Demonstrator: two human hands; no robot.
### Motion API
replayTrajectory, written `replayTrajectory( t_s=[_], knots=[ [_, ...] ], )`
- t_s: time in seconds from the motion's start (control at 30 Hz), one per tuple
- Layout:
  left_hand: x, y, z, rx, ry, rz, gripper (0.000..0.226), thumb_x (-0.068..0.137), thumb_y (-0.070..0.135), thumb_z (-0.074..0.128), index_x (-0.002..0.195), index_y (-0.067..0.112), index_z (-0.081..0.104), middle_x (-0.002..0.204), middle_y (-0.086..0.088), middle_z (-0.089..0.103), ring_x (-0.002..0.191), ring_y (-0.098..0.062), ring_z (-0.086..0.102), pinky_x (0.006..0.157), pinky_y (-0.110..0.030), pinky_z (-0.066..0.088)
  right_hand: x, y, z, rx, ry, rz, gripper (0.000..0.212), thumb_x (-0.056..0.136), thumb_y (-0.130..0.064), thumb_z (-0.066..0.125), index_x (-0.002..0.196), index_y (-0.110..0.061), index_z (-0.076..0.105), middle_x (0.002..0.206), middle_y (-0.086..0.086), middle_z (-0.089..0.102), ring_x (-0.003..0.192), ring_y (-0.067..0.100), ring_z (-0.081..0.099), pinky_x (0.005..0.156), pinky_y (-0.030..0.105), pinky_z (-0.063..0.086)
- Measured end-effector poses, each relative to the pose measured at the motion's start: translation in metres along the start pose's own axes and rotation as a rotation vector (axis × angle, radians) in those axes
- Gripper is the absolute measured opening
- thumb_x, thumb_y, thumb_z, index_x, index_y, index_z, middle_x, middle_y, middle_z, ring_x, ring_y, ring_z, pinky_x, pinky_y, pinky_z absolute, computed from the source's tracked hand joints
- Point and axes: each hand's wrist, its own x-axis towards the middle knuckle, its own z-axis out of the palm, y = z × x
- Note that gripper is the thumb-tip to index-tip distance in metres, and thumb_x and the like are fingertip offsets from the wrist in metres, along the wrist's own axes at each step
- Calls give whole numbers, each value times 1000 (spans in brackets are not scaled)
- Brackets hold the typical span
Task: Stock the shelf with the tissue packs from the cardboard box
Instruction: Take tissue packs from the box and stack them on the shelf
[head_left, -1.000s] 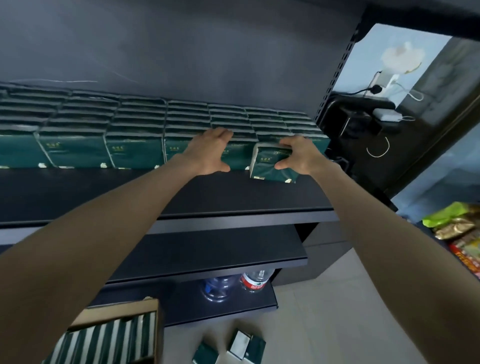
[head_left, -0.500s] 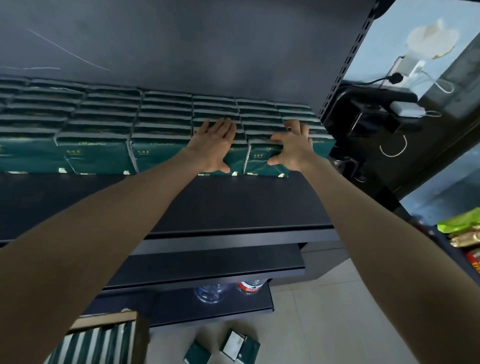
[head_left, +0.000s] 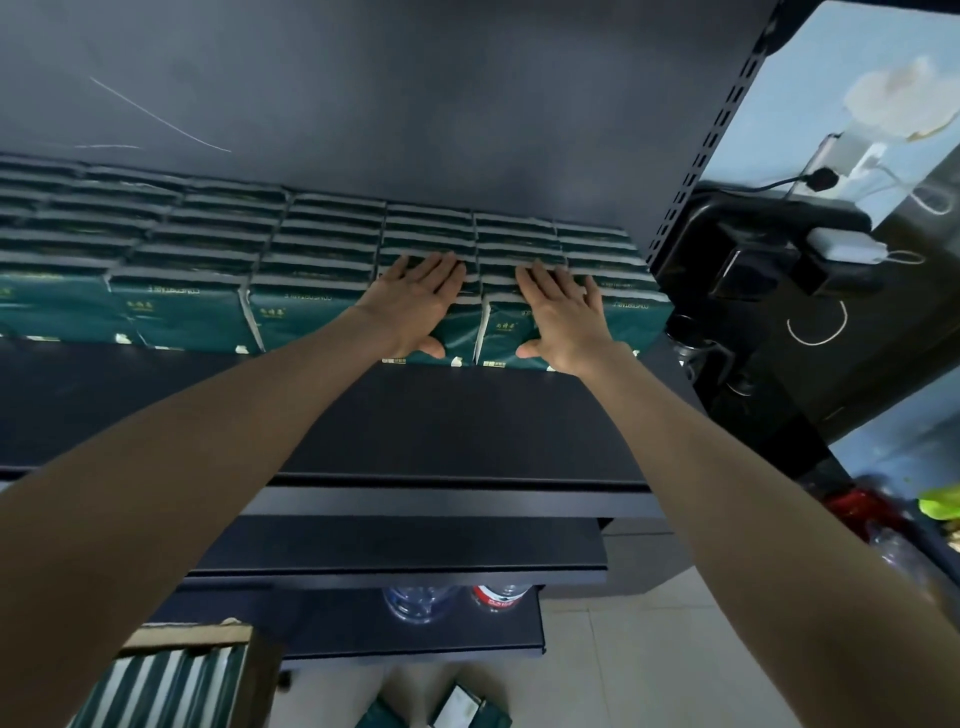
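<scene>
1. At the right end of the top shelf (head_left: 441, 426), a person's left hand (head_left: 423, 306) and right hand (head_left: 563, 317) lie flat, side by side, on two neighbouring packs in the front row of green tissue packs (head_left: 176, 312).
2. Left fingers (head_left: 441, 273) are straight and close together across the top of the left pack (head_left: 457, 332). The thumb points down its front face, and the hand presses rather than grips.
3. Right fingers (head_left: 545, 283) are likewise stretched out and slightly spread over the right pack (head_left: 501, 332), with the thumb low on its front. Nothing is clasped.
4. The two packs touch each other, and one more pack stands between the right hand and the perforated upright (head_left: 711, 135) at the shelf's right edge.
5. Rows of tissue packs run from the left edge to the right edge, several deep against the dark back wall (head_left: 415, 93), set back from the shelf's front edge.
6. Near the lower left corner of the view, an open cardboard box (head_left: 208, 636) holds more packs standing on edge.
7. Several loose packs (head_left: 457, 709) lie on the tiled floor (head_left: 623, 649) at the foot of the shelving.
8. Two clear water bottles (head_left: 421, 603), one of them red-labelled, stand on the bottom shelf (head_left: 337, 623).
9. Right of the shelving, a white adapter (head_left: 844, 245) with a cord rests on a dark unit.
</scene>
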Motion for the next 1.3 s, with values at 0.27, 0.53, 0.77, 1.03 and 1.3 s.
replayTrajectory(
  t_s=[0.27,0.53,0.77,1.03,1.3],
  knots=[
    [-6,2,-24,28,-47,-58,113,79,57,64,150,10,-11,159,-9,-11,147,-25,-6,118,-48,-3,-1,-5,-21,17,-88,1,110,77,-37,76,153,-21,-3,161,4,-3,147,28,-2,117,51,0],
    [-74,-39,-115,-324,-16,-158,97,74,43,77,149,15,23,150,-10,33,134,-30,36,110,-40,34,-31,-44,-137,276,-177,-72,80,80,-20,76,146,-11,32,148,9,41,133,26,42,109,34,35],
    [-191,-98,-193,-360,-19,-280,95,70,50,78,146,23,29,134,-2,53,120,-26,49,105,-43,39,-83,-135,-239,195,-114,-161,76,78,-25,77,143,-15,39,143,7,46,129,24,44,101,28,37],
    [-359,-160,-212,-333,48,-286,84,70,45,79,140,19,41,126,-4,60,112,-26,55,103,-44,40,-151,-289,-284,212,37,-215,73,73,-29,82,136,-16,49,133,7,56,121,26,51,87,24,38],
    [-477,-223,-171,-357,-15,-309,80,72,47,78,138,20,43,124,-1,61,115,-25,53,105,-43,37,-184,-416,-269,286,-62,-223,68,76,-23,79,136,-11,48,133,7,56,120,27,52,88,26,37]
  ],
)
